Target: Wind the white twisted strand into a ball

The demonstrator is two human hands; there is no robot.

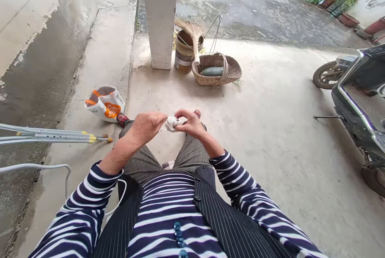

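A small bundle of crumpled white material (171, 123), twisted like cord or thin plastic, is held up in front of my knees. Its exact kind does not show. My left hand (148, 126) pinches the bundle's left end, the fingers closed together. On the other side my right hand (192, 123) grips it between thumb and fingertips, with the fingers curved round. Both hands are in the air above the gap between my legs. Past my left hand, a white bag with orange handles (105, 103) stands on the floor beside my shoe.
Crutches (57, 136) and a white cable (36, 166) lie at the left. Ahead are a pillar (161, 17), a bucket (183, 55), a straw broom (194, 33) and a wicker basket (201, 78) holding a green gourd (213, 71). A scooter (357, 105) stands at the right.
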